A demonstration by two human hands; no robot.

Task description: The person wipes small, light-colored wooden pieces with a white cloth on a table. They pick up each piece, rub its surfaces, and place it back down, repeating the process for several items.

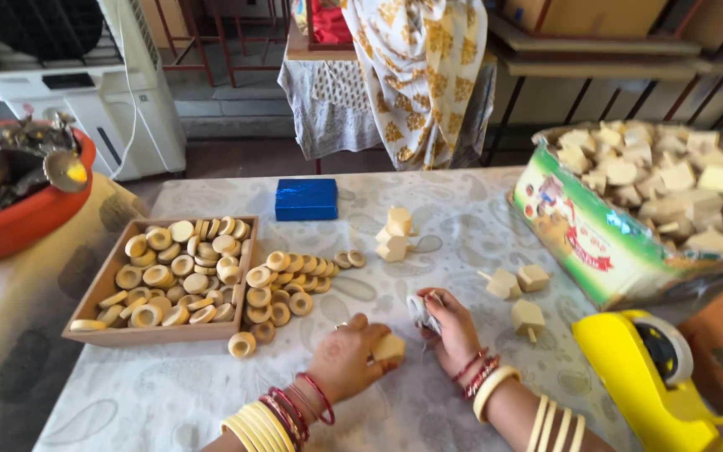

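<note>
My left hand (346, 358) grips a small pale wooden block (390, 347) just above the patterned tablecloth. My right hand (452, 331) is closed on a small grey-white piece (421, 311), right beside the block. Both wrists wear red and cream bangles. Several wooden blocks with pegs (516, 289) lie to the right of my hands. A short stack of blocks (394, 233) stands farther back.
A wooden tray (102, 289) of pale wooden rings sits at the left, with more rings (290, 280) spilled beside it. A blue box (306, 199) lies at the back. A green carton (596, 243) of wooden blocks and a yellow tape dispenser (650, 381) stand at the right. An orange tub (18, 209) sits far left.
</note>
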